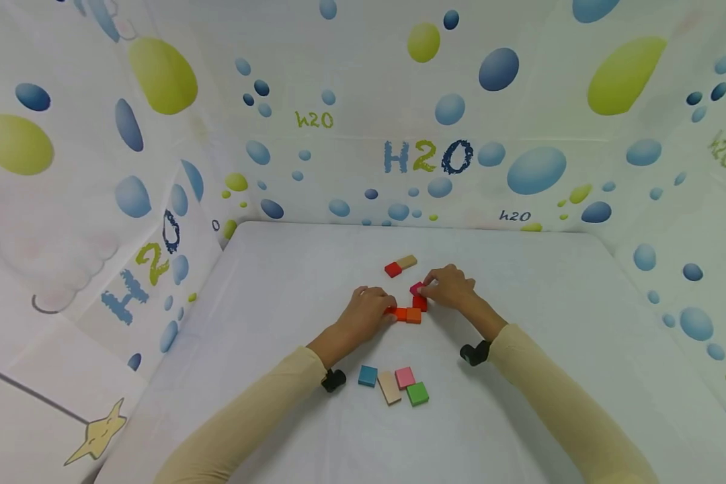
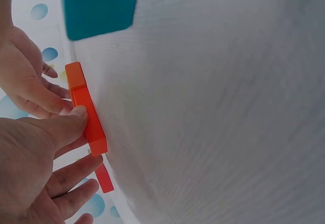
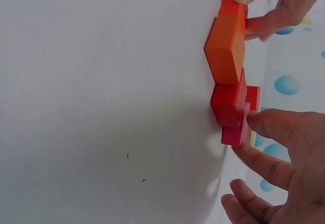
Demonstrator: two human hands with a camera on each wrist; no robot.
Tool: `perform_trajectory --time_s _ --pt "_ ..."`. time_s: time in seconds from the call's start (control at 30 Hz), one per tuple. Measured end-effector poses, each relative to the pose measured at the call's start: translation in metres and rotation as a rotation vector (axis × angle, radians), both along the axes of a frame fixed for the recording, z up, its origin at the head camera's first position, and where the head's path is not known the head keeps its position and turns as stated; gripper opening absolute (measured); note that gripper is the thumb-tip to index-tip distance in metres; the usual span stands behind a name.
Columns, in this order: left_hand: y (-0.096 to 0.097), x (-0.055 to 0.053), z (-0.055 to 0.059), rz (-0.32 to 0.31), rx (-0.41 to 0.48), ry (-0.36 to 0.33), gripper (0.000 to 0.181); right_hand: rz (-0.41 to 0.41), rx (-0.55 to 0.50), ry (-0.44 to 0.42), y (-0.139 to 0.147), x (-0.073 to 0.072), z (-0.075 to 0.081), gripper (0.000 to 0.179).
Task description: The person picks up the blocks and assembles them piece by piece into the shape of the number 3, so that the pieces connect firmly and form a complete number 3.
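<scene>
Hands (image 1: 366, 313) (image 1: 450, 288) pinch reddish blocks (image 2: 94, 128) (image 3: 234, 133) — green block (image 1: 418, 394), head view only.

White-covered table (image 1: 278, 282), far corners rounded. White hanging sheet (image 1: 363, 74) behind and at both sides, printed with blue ovals (image 1: 536, 171), lime-green ovals (image 1: 163, 75) and "H2O" lettering (image 1: 425, 156). Yellow printed star (image 1: 99, 430) at lower left.

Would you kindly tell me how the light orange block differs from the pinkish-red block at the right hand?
The right hand pinches the pinkish-red block, while neither hand touches the light orange block. In the head view, the pinkish-red block lies farther back than the light orange block. Both adjoin the red block.
</scene>
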State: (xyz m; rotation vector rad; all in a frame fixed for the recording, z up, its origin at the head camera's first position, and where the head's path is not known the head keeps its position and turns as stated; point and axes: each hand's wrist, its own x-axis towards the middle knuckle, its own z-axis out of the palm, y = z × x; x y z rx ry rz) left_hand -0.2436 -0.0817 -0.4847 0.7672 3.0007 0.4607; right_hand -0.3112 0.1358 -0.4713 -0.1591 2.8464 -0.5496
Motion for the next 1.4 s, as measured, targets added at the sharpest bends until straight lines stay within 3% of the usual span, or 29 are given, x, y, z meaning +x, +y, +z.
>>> perform_trajectory --time_s 0.2,0.43,0.7,0.87,1.13,1.4 --pt "0.000 0.001 0.000 -0.012 0.010 0.005 0.029 -0.002 0.032 0.089 -0.005 -0.007 0.005 0.044" --pt "0.000 0.003 0.004 -0.014 0.015 0.009 0.029 0.044 0.057 0.144 -0.016 -0.032 0.009 0.050" --pt "0.005 0.006 0.004 -0.019 0.005 0.003 0.030 0.059 0.054 0.048 -0.022 -0.056 -0.001 0.044" --pt "0.005 0.006 0.005 -0.021 0.002 0.025 0.028 0.028 0.040 0.005 -0.022 -0.056 -0.003 0.036" --pt "0.002 0.004 0.005 -0.014 -0.020 0.028 0.029 0.004 0.039 -0.077 -0.012 -0.052 0.012 0.033" --pt "-0.001 0.004 0.005 -0.025 0.002 0.044 0.025 0.058 0.030 -0.103 -0.024 -0.064 -0.005 0.027"
